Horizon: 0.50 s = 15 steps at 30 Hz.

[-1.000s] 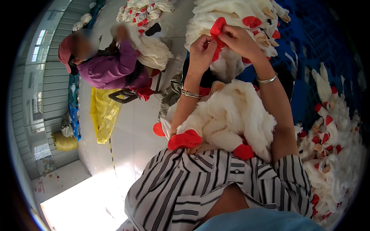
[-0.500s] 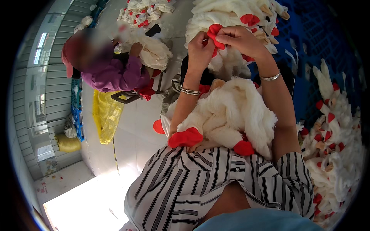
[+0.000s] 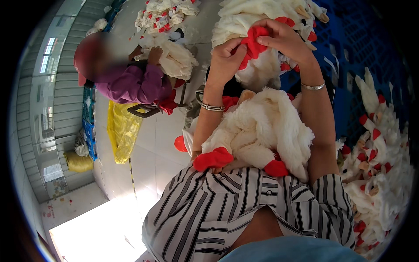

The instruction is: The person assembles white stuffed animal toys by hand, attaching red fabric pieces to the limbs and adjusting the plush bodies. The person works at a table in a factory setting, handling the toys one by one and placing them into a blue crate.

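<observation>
1. Grip state: the left hand (image 3: 224,56) and the right hand (image 3: 286,41) are both closed in fingertip pinches on one red fabric piece (image 3: 256,41). The left hand pinches its left edge; the right hand pinches its upper right side.
2. Workpiece position: the red fabric piece sits between the two hands. It is soft and matte, with rounded lobes and creased folds. Its lower end meets white plush – whether the two are joined cannot be told.
3. Beyond the grip: a pile of white plush skins (image 3: 246,19), limp and layered, with red and beige parts along its right side.
4. Below the grip, on the lap: a white plush skin (image 3: 257,124) in slack, shaggy folds, with smooth, rounded red ends (image 3: 213,159) against a striped shirt (image 3: 248,196).
5. Right of the grip: blue plastic latticework (image 3: 360,37). Farther right and nearer the body lies a heap of plush skins (image 3: 379,196) with red tips.
6. Wrists: slim metal bangles (image 3: 211,106) on the left; one polished metal bangle (image 3: 313,86) on the right.
7. Left of the grip, well apart: a co-worker in purple sleeves (image 3: 142,83) – hands on pale plush – near a creased, translucent yellow plastic bag (image 3: 123,135).
</observation>
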Each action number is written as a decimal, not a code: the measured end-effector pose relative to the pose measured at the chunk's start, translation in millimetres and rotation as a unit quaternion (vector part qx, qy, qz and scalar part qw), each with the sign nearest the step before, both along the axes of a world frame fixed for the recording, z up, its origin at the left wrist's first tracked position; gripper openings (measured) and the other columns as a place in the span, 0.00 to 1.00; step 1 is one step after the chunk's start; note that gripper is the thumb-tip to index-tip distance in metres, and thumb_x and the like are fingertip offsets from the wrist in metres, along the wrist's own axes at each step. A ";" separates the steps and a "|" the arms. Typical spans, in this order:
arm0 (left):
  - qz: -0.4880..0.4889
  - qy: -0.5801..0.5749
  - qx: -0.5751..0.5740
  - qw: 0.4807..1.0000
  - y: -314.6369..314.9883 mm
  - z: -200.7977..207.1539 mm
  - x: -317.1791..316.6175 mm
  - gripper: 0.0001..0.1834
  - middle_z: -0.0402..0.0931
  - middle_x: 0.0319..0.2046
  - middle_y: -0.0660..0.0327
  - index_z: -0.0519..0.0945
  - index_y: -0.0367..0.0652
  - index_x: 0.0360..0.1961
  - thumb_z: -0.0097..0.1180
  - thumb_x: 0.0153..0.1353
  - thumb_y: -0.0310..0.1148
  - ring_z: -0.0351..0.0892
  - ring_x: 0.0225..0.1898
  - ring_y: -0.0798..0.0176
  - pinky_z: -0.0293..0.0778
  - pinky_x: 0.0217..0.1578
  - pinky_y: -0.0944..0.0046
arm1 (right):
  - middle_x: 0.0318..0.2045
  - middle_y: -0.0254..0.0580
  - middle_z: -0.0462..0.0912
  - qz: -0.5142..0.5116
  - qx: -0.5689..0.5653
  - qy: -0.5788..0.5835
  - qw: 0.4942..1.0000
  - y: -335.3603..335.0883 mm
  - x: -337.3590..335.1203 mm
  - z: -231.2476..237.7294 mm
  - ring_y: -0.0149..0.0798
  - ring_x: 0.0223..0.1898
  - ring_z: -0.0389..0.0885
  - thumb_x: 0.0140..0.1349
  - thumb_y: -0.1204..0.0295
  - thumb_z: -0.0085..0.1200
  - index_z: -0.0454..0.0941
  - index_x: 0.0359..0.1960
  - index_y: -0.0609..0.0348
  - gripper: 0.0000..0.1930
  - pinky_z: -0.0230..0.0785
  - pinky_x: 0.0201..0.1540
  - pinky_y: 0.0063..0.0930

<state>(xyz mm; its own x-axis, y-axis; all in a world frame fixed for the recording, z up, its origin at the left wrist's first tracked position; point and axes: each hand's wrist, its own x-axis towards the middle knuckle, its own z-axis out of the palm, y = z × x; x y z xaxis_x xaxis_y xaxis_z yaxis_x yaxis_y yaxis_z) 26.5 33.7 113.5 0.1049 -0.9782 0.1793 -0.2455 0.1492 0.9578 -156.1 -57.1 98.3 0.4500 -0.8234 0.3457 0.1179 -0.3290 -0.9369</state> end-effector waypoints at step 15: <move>0.008 0.003 -0.032 0.999 -29.9 14.2 18.9 0.17 0.77 0.28 0.66 0.81 0.35 0.42 0.49 0.71 0.40 0.74 0.30 0.73 0.70 0.32 0.73 | 0.38 0.35 0.82 0.034 -0.081 0.090 0.992 22.3 21.5 0.6 0.29 0.37 0.78 0.61 0.71 0.52 0.76 0.43 0.62 0.11 0.71 0.42 0.25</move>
